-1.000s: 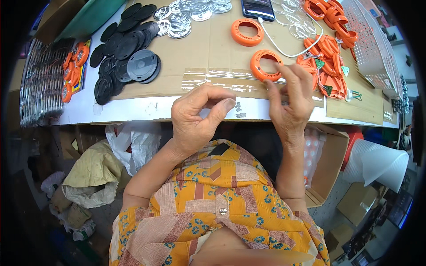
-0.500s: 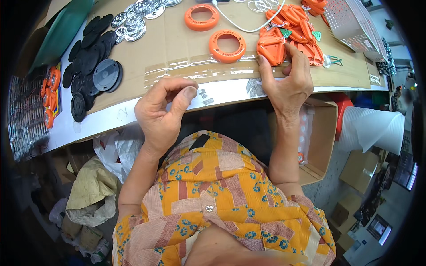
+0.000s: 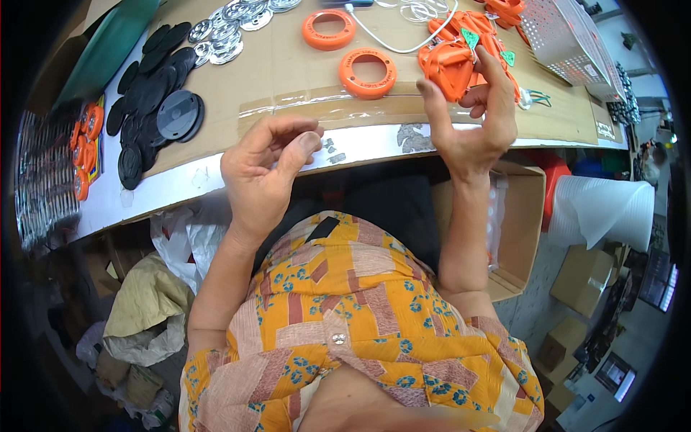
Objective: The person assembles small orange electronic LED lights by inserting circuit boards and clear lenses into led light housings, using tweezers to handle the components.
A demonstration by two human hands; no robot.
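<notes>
My right hand (image 3: pixel 471 133) is at the pile on the right, thumb and index finger closed around the sides of an orange plastic housing (image 3: pixel 449 70). That housing is tilted up, and a green tag (image 3: pixel 470 39) on a thin string shows beside it. My left hand (image 3: pixel 263 162) hovers over the table's front edge, fingers curled and thumb close to the fingertips; nothing shows in it. Between and beyond my hands lie an orange ring (image 3: pixel 368 91) and, farther back, a second orange ring (image 3: pixel 311 29).
Black round discs (image 3: pixel 155 86) and shiny silver discs (image 3: pixel 224 43) lie at the left. A white cable (image 3: pixel 389 47) runs behind the rings. At the back right stands a perforated white basket (image 3: pixel 558 43). Below the table sits a cardboard box (image 3: pixel 529 230) beside a white foam roll (image 3: pixel 601 212).
The orange housing under my right hand has tilted up, and its green tag has moved upward. My left hand's fingers have shifted slightly. The rings stay in place on the table.
</notes>
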